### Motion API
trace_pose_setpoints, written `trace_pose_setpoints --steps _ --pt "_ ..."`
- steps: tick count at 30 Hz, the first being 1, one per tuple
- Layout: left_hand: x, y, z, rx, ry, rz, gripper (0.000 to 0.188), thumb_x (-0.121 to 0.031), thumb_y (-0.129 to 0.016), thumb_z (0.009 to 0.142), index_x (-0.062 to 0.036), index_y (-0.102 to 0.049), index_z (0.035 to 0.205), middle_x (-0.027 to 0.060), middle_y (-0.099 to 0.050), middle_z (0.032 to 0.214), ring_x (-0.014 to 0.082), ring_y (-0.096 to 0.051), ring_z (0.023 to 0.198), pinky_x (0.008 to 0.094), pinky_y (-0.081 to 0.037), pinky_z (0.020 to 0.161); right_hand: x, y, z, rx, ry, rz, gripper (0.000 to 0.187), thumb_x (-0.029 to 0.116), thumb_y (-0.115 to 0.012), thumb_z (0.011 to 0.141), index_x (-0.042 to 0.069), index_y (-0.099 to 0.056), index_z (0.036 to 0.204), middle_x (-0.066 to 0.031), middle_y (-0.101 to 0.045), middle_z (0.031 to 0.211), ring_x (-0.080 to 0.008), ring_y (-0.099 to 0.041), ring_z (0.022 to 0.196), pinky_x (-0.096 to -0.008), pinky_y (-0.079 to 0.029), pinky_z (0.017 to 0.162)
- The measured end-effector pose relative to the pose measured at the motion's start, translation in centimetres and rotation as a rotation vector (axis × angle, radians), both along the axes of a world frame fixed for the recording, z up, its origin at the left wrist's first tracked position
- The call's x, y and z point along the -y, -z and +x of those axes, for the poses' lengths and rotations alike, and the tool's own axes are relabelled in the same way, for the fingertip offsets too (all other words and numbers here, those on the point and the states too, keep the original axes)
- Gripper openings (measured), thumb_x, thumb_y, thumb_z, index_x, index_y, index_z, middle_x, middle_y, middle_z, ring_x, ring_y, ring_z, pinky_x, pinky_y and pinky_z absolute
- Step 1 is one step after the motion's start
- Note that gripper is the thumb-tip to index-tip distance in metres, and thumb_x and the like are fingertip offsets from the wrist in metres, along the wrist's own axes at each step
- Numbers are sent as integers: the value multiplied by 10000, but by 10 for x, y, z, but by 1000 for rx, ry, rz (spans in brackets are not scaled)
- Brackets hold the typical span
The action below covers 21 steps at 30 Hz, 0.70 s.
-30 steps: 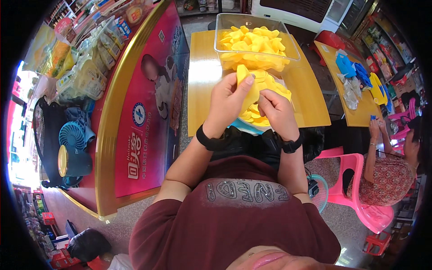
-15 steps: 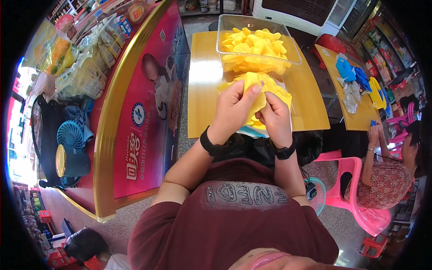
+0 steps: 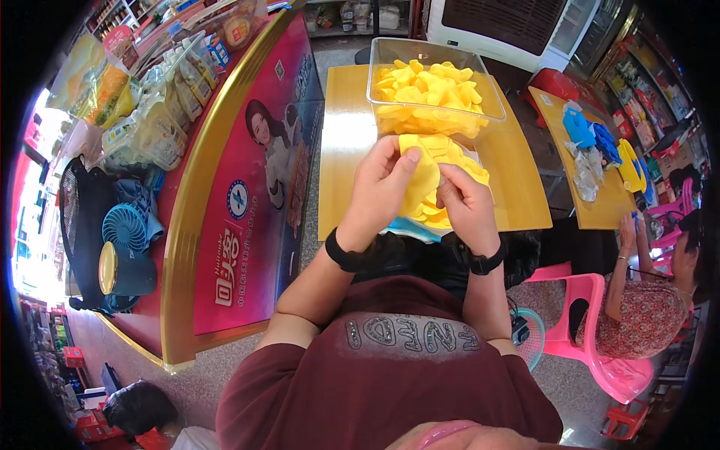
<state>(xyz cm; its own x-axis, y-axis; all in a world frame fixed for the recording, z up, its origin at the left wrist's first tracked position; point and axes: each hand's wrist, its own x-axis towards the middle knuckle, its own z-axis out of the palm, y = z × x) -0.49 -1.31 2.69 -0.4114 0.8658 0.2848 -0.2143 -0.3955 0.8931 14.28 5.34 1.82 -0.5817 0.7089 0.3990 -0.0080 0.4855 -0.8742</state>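
Between my hands is a soft yellow cloth piece (image 3: 422, 182), rounded at its lower end. My left hand (image 3: 381, 187) pinches its upper left side between thumb and fingers. At its right edge, my right hand (image 3: 469, 206) is closed with thumb and fingertips together on the same piece. A heap of similar yellow pieces (image 3: 471, 159) lies right under and behind my hands, over something white and light blue that is mostly covered. Just beyond stands a clear plastic bin (image 3: 489, 79), filled with more yellow pieces.
The wooden table (image 3: 349, 172) holds the bin and heap. A pink and gold counter (image 3: 225, 225) runs along the left, with a small blue fan (image 3: 126, 227) on it. To the right are a second table (image 3: 596, 191), a pink chair (image 3: 566, 315) and a seated person (image 3: 637, 315).
My hands have moved a little apart and lower. The yellow piece, bunched up before, now hangs flatter and more spread between them. The whole view has shifted slightly.
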Motion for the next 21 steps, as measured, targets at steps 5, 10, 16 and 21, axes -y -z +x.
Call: trace_pose_setpoints --steps 5,10,16,21 --pt "3 -7 1 57 5 -22 170 -148 -619 939 -6 -602 1031 25 -648 922 73 -610 801 223 -500 713 2 -1 0 66 2 120 163 30 -552 916 -23 -618 1055 -136 -640 800 -213 -622 691 -288 -480 640" --pt "0 -2 3 49 21 -1 170 -138 -643 922 -3 -622 1024 32 -660 920 76 -620 787 221 -506 699 8 -2 -4 30 35 124 160 17 -530 909 -16 -617 1038 -143 -619 754 -228 -612 655 -294 -468 614" --pt "5 -9 -12 29 115 -39 194 -140 -654 914 9 -639 1037 30 -668 919 79 -626 795 225 -508 698 15 8 -13 -32 -9 -85 151 72 -527 950 -21 -609 1036 -48 -549 657 -120 -512 578 -253 -412 554" --pt "5 -5 -27 -123 47 -67 204 -152 -660 911 23 -652 1016 25 -669 895 76 -622 782 220 -501 690 12 10 -12 -120 -20 -236 208 149 -532 987 -39 -606 1035 -4 -526 665 -70 -463 590 -220 -382 545"
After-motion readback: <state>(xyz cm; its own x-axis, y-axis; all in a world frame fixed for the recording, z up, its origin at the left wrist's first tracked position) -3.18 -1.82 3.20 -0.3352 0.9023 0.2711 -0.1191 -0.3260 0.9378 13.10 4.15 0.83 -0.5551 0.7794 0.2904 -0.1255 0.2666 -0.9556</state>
